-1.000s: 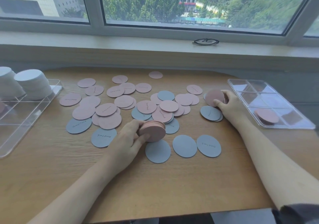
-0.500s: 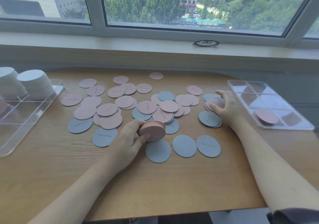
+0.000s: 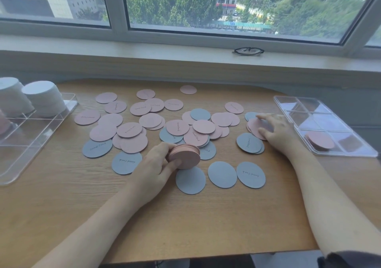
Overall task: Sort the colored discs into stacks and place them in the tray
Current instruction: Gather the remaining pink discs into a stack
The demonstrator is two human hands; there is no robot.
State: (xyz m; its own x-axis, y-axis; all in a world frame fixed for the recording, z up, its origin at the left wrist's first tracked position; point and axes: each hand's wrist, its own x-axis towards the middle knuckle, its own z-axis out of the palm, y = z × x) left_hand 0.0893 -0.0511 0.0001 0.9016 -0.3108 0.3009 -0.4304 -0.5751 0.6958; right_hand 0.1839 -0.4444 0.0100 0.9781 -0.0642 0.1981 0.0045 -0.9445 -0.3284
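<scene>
Pink stack (image 3: pixel 185 156) gripped — left hand (image 3: pixel 156 162).

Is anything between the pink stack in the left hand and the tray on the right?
Yes. The right hand and forearm lie across the way, and loose blue discs lie flat on the table between the pink stack and the right tray.

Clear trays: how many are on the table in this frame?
2. The left tray sits at the table's left edge, holding white stacks; the right tray sits at the right edge, holding a pink stack. None seems hidden.
</scene>
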